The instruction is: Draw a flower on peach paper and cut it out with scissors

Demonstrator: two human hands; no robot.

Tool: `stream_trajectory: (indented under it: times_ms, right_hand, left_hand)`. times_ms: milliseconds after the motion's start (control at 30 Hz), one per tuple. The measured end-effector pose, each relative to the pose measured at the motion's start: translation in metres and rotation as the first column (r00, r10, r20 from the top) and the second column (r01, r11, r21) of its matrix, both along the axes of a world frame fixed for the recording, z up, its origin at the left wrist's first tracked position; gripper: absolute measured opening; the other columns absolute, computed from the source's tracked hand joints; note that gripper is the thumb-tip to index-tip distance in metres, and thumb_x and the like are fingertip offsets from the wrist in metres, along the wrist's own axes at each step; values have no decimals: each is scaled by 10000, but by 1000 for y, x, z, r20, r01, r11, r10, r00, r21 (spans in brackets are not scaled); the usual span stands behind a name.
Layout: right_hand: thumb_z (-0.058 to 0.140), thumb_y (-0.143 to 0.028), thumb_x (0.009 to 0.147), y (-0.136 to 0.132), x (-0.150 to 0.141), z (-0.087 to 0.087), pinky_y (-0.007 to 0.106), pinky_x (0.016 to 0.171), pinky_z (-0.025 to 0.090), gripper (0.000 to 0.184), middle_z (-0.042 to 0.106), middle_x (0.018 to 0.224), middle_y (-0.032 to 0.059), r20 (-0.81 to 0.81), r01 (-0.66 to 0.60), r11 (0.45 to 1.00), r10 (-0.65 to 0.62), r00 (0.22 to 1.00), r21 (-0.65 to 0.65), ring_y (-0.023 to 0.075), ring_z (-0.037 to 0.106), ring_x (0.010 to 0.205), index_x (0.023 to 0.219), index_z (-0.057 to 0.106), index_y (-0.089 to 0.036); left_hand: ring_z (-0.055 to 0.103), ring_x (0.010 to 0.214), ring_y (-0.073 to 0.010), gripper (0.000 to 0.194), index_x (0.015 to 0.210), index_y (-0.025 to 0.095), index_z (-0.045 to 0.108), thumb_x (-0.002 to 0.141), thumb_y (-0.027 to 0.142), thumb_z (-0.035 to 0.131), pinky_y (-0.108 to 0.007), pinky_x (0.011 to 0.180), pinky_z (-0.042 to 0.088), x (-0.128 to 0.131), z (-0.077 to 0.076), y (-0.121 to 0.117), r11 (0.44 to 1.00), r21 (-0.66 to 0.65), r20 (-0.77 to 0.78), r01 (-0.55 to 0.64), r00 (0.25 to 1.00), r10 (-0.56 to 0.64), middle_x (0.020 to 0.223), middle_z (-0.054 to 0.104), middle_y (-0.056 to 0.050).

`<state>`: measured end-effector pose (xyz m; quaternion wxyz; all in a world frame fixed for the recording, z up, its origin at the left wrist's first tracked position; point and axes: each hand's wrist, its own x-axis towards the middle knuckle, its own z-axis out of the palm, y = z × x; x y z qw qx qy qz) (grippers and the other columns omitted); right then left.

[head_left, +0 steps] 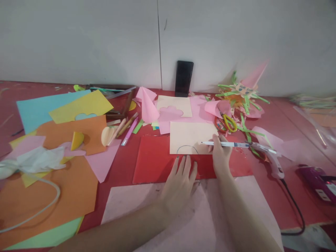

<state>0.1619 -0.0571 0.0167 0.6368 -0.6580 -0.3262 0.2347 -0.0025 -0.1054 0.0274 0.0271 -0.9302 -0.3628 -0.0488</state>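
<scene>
Head view shows a drawing step, judging by the dark half-circle line (187, 145) on the cream rectangular sheet of card (194, 131), its ends meeting the card's near edge. This card lies just beyond the left hand (180, 187), which rests palm down, fingers slightly spread and holding nothing, fingertips by that edge; whether they press on the card cannot be told. The right hand (222, 154) grips a slim white pen with a blue section (237, 144), its tip pointing left over the card; contact is unclear. A further stroke would likely call for a steadied card and the tip set down on it.

Under the card is a glossy red flat board (154, 164), and beneath the forearms a large pale pink sheet (131, 206), both on a red tabletop (265, 189). Left of the left hand lie orange paper sheets (65, 185); beyond it stands a pink paper cone (148, 108). Past the right hand are yellow-handled scissors (229, 123), and to its right a white glue gun (274, 162) with a black cord. Farther beyond both hands, a black phone (184, 78) leans against a plain grey wall (105, 42).
</scene>
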Motion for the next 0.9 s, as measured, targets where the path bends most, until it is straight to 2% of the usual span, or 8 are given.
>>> stream_trajectory:
  times_ms: [300,500,733,900]
  right_hand:
    - [503,-312,800,0,-2,3,205,438,333,280,411,371,-79,37,-28,999,30,999,-44,82,410,374,557,438,-190]
    - [503,-315,792,1,-1,4,203,437,334,278,408,366,-79,31,-22,998,24,999,-63,78,390,366,551,447,-186]
    - [490,-316,790,-1,-2,6,207,449,338,291,422,384,-69,53,-23,995,28,998,-100,84,413,389,538,410,-197]
    - [483,-313,797,0,-5,6,220,460,334,308,396,389,-67,191,-14,992,37,981,-122,91,411,401,522,398,-203]
  left_hand:
    - [230,1324,-270,491,1298,126,401,901,380,262,-464,1067,233,-5,0,0,1000,-1,68,-2,998,2,1421,301,-156]
    - [244,1322,-250,473,1314,131,367,893,339,312,-432,1062,254,-4,0,3,991,80,128,106,985,-116,1392,357,-149]
    - [396,1233,-278,499,1275,103,427,886,391,305,-437,1021,316,-4,-7,11,1000,25,130,0,992,-3,1336,432,-170]
    - [389,1238,-284,531,1280,113,427,883,435,285,-422,996,342,-4,-8,11,1000,-13,105,14,994,-13,1347,415,-183]
